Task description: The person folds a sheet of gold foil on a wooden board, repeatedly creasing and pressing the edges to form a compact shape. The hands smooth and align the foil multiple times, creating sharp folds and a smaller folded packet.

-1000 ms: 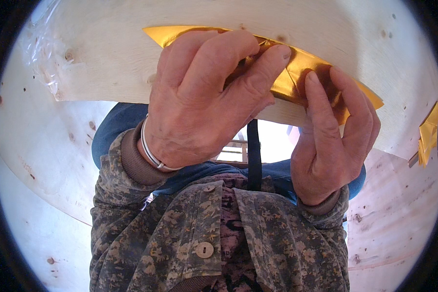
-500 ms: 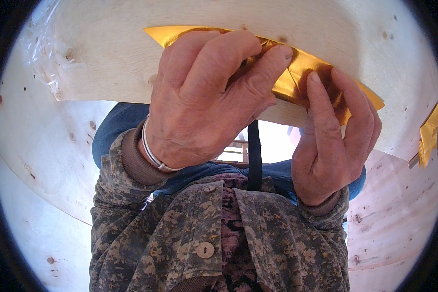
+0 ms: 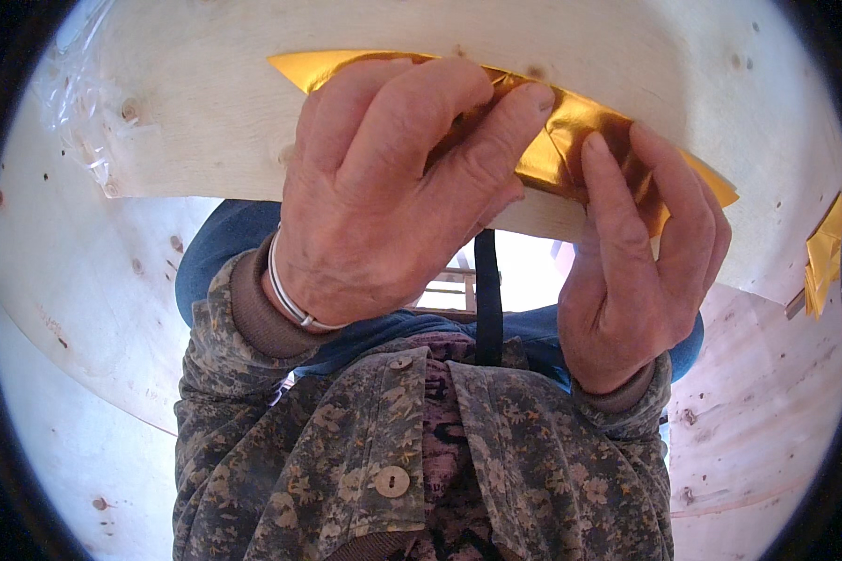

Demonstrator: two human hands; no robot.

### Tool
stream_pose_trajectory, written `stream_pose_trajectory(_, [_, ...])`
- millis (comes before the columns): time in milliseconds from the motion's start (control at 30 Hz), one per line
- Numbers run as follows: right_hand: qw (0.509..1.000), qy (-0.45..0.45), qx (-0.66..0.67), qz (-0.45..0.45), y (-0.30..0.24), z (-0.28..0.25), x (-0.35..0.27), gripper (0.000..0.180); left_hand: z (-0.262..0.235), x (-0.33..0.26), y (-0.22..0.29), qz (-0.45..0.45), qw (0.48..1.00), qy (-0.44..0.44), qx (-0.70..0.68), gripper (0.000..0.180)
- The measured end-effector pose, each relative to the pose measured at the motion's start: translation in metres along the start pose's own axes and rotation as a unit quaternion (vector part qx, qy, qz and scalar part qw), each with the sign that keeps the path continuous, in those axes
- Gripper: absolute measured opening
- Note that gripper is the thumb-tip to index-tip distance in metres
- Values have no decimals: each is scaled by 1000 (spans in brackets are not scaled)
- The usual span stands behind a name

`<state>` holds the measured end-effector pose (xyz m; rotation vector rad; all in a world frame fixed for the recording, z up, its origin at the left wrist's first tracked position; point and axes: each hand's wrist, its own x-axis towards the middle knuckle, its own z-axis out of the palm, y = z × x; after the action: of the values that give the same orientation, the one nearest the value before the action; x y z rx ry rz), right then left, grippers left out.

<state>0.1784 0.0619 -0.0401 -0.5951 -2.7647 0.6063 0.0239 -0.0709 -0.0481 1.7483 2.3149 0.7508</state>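
Observation:
A folded piece of shiny gold foil paper [image 3: 563,140] with pointed ends lies near the front edge of a pale wooden board. My left hand [image 3: 393,178] covers much of its left half, with thumb and bent fingers closed on the foil close to its middle. Creases show in the gold surface beside that thumb. Toward the other end, my right hand [image 3: 641,252] has its thumb on the near side and its curled fingers round the right part of the foil. The fingertips of both hands are partly hidden behind the foil and knuckles.
Clear crinkled plastic film [image 3: 75,93] lies at the board's far left. By the right edge sit several folded gold foil pieces [image 3: 823,252]. The wooden board [image 3: 196,140] ends just in front of my lap, where a black strap [image 3: 487,299] hangs.
The foil and both hands have shifted very slightly to the left. Their hold on the foil looks the same.

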Motion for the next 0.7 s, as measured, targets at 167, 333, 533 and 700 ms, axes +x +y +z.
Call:
stream_pose_trajectory(167, [1000,-2,4,10,-1,0,-1,25,0,0,1,-5,1000,-4,3,51])
stream_pose_trajectory(333, [1000,3,19,12,-2,1,0,26,-1,0,2,-7,1000,-6,6,51])
stream_pose_trajectory(533, [1000,-5,20,16,-3,-1,-1,25,0,0,1,-8,1000,0,0,51])
stream_pose_trajectory(700, [1000,-2,2,-6,1,1,-1,25,0,-1,2,-12,1000,0,-3,52])
